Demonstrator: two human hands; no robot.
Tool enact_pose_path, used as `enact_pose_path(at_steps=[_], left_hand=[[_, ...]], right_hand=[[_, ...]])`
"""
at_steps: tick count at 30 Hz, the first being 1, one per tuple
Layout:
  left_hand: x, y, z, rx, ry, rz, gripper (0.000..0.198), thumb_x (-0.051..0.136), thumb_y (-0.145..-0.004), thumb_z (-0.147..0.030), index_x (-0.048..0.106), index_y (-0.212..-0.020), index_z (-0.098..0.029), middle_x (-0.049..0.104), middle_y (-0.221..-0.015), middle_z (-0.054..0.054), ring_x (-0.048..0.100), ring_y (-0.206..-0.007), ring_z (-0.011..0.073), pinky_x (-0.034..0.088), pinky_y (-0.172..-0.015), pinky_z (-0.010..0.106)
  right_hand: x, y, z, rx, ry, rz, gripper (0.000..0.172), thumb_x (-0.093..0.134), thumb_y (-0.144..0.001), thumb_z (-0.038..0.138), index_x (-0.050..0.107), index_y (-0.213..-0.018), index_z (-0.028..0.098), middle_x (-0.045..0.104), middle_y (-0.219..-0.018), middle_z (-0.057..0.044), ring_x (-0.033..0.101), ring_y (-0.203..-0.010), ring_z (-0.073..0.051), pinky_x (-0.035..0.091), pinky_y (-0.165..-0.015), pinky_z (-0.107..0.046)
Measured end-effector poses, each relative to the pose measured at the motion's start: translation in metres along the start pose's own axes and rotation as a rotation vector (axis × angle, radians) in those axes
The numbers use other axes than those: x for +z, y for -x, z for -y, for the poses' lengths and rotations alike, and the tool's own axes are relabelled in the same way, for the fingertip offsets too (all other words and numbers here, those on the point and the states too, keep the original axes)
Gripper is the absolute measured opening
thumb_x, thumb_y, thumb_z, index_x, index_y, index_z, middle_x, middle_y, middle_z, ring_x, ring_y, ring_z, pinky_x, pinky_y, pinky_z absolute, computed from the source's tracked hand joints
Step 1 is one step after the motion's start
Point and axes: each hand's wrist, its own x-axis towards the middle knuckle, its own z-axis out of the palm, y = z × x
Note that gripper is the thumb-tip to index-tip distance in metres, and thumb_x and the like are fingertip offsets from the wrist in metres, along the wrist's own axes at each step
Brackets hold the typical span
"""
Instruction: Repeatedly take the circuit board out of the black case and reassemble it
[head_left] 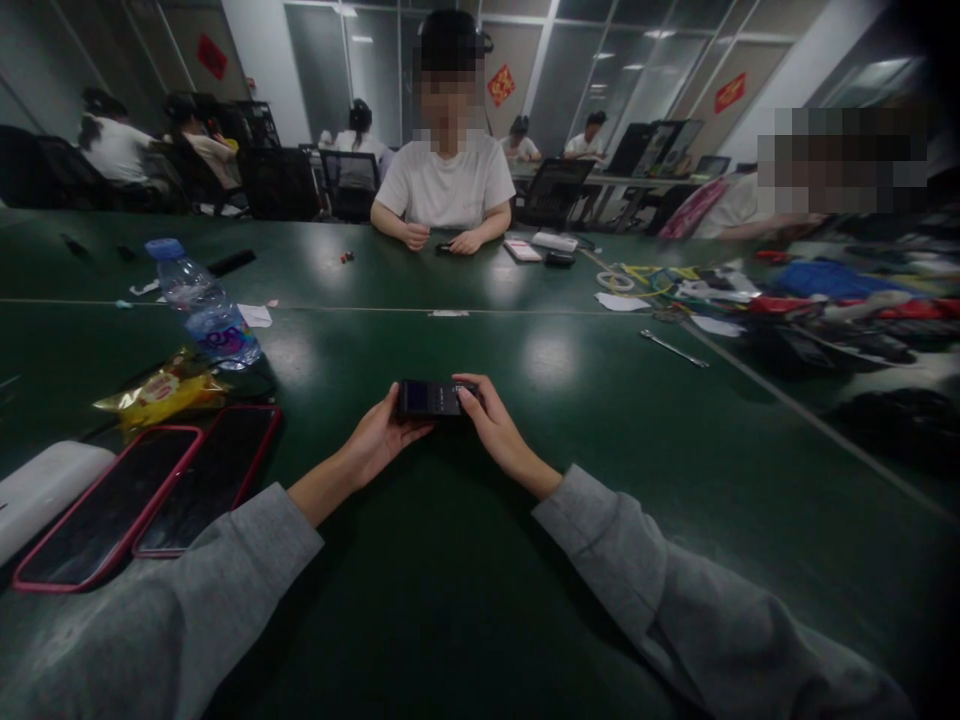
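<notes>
Between my hands is a small black handheld device with a dark screen at its left and rows of small marks, perhaps buttons, at its right. My left hand grips its left end, thumb on the near side and fingers underneath. On its right end, my right hand is closed, the thumb lying on the face and the index finger along the far edge. The device is held low over the green table; whether it touches the top I cannot tell.
At left are two red-edged phones, a white rounded case, a yellow snack packet and a tilted plastic bottle. A wrench and a pile of cables are at right. Opposite sits a person.
</notes>
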Motion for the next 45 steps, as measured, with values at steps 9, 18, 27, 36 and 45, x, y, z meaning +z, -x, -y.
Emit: enact_pose_path(at_steps=[9, 18, 27, 36, 45], left_hand=[[-0.001, 0.001, 0.0, -0.015, 0.048, 0.006, 0.045, 0.044, -0.097, -0.036, 0.044, -0.136, -0.013, 0.066, -0.114, 0.018, 0.067, -0.096, 0.0233, 0.052, -0.09, 0.035], [0.004, 0.003, -0.002, -0.043, 0.013, 0.019, 0.052, 0.037, -0.098, -0.041, 0.041, -0.139, -0.008, 0.066, -0.115, 0.02, 0.066, -0.1, 0.0255, 0.044, -0.1, 0.041], [-0.001, 0.001, -0.004, -0.081, 0.025, 0.07, 0.055, 0.037, -0.098, -0.042, 0.04, -0.139, -0.006, 0.066, -0.116, 0.022, 0.067, -0.103, 0.0273, 0.043, -0.102, 0.041], [-0.003, 0.0, -0.005, -0.098, 0.019, 0.064, 0.055, 0.036, -0.099, -0.042, 0.041, -0.139, -0.005, 0.065, -0.118, 0.021, 0.067, -0.104, 0.0276, 0.042, -0.104, 0.041], [-0.01, -0.005, -0.003, -0.082, 0.024, 0.077, 0.053, 0.037, -0.099, -0.042, 0.04, -0.14, -0.008, 0.064, -0.12, 0.021, 0.066, -0.106, 0.0278, 0.044, -0.103, 0.042]], right_hand=[[-0.001, 0.003, 0.008, -0.115, 0.109, 0.047, 0.062, 0.073, -0.076, 0.041, 0.043, -0.13, 0.03, 0.05, -0.126, -0.007, 0.051, -0.117, -0.027, 0.04, -0.102, -0.045], [0.0, 0.002, 0.007, -0.171, 0.131, 0.065, 0.047, 0.073, -0.076, 0.029, 0.05, -0.118, 0.029, 0.055, -0.118, -0.005, 0.054, -0.111, -0.026, 0.042, -0.098, -0.044], [-0.001, 0.0, 0.005, -0.147, 0.12, 0.088, 0.046, 0.074, -0.076, 0.029, 0.051, -0.115, 0.029, 0.056, -0.115, -0.004, 0.055, -0.108, -0.024, 0.044, -0.095, -0.043], [0.001, -0.002, 0.003, -0.162, 0.157, 0.076, 0.047, 0.074, -0.075, 0.023, 0.05, -0.115, 0.025, 0.057, -0.113, -0.004, 0.056, -0.107, -0.023, 0.045, -0.096, -0.041], [-0.001, -0.001, 0.005, -0.17, 0.169, 0.094, 0.047, 0.074, -0.076, 0.022, 0.05, -0.117, 0.026, 0.057, -0.113, -0.004, 0.057, -0.107, -0.022, 0.047, -0.095, -0.041]])
